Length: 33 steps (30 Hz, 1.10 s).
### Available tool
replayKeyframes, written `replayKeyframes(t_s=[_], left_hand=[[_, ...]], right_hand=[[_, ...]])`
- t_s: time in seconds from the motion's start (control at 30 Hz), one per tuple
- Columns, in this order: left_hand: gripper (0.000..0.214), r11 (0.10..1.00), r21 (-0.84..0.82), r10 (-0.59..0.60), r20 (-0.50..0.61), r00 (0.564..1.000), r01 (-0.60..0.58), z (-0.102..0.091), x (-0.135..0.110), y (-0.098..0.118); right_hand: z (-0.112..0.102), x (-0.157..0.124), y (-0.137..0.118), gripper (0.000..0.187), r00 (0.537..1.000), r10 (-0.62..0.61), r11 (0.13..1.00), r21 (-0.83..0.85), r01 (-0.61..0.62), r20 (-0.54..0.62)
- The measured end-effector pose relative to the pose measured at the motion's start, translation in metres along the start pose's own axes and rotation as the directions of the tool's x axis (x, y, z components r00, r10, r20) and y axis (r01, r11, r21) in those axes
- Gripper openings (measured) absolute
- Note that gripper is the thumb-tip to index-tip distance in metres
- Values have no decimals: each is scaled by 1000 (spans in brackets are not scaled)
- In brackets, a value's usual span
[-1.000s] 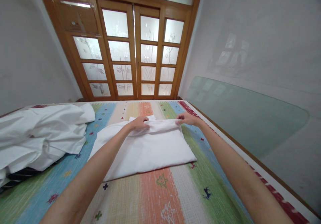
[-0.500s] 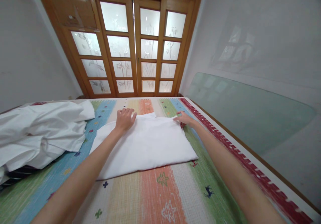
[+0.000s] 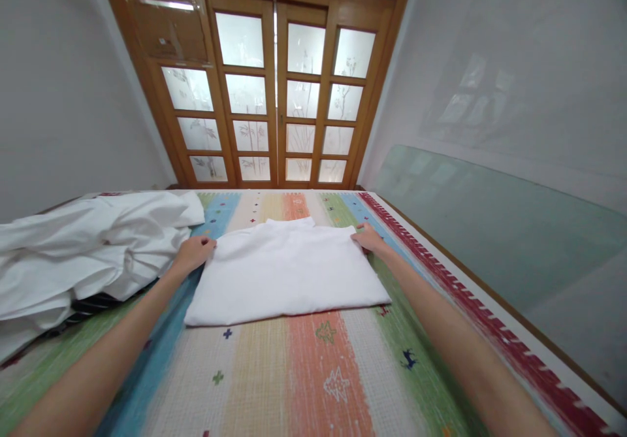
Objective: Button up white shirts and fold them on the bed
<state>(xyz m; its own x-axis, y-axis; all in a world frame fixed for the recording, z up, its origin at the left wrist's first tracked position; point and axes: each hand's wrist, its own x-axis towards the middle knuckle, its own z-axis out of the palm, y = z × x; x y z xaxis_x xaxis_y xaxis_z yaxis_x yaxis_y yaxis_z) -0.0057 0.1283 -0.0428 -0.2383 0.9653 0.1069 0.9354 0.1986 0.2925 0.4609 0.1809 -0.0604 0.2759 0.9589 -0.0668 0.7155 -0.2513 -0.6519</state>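
A folded white shirt (image 3: 289, 270) lies flat in front of me, its collar edge pointing away toward the doors. My left hand (image 3: 196, 251) is closed at the shirt's far left corner, fingers pinching the edge. At the far right corner, my right hand (image 3: 368, 237) grips the cloth between thumb and fingers. Some of the right fingers are hidden below the fabric. The shirt's near edge rests on the striped cloth, almost straight.
A rumpled heap of white clothing (image 3: 98, 247) lies on the left, with a dark striped piece (image 3: 93, 304) under it. A colourful striped cloth (image 3: 259, 378) covers the table. Beyond stand wooden glass doors (image 3: 279, 97); a pale green panel (image 3: 470, 215) lines the right wall.
My left hand has moved left from the top of the shirt to its far left corner and closed there. The right hand stays at the right corner. The view has shifted slightly.
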Motion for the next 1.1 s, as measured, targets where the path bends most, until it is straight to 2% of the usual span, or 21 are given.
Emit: replayKeyframes(t_s=[0.13,0.23,0.33,0.47,0.57,0.8,0.97,1.1], left_hand=[[34,1000,-4,-26,27,999,26,4,1,1],[44,999,22,-40,58,998,38,8,4,7],[43,999,33,-29,47,998,27,10,3,17],[33,999,28,-35,3,999,35,10,-3,34],[32,996,-4,-84,-59,995,84,11,-7,43],[43,956,-71,-293,-161,942,285,15,-14,38],[39,955,-40,-295,-172,940,293,21,-16,36],[34,981,-55,-194,-166,967,187,24,-7,35]], right_hand=[[10,-2,-1,38,987,-94,978,-196,69,-126],[14,-9,-5,37,977,-110,968,-244,64,-181],[19,-17,-10,37,972,-105,962,-268,46,-210],[24,-24,-14,34,969,-117,953,-298,47,-220],[24,-25,-13,35,961,-167,942,-322,89,-222],[24,-22,-7,40,944,-259,897,-413,156,-206],[26,-24,-7,40,955,-235,886,-444,133,-182],[24,-21,-12,41,967,-179,905,-416,88,-184]])
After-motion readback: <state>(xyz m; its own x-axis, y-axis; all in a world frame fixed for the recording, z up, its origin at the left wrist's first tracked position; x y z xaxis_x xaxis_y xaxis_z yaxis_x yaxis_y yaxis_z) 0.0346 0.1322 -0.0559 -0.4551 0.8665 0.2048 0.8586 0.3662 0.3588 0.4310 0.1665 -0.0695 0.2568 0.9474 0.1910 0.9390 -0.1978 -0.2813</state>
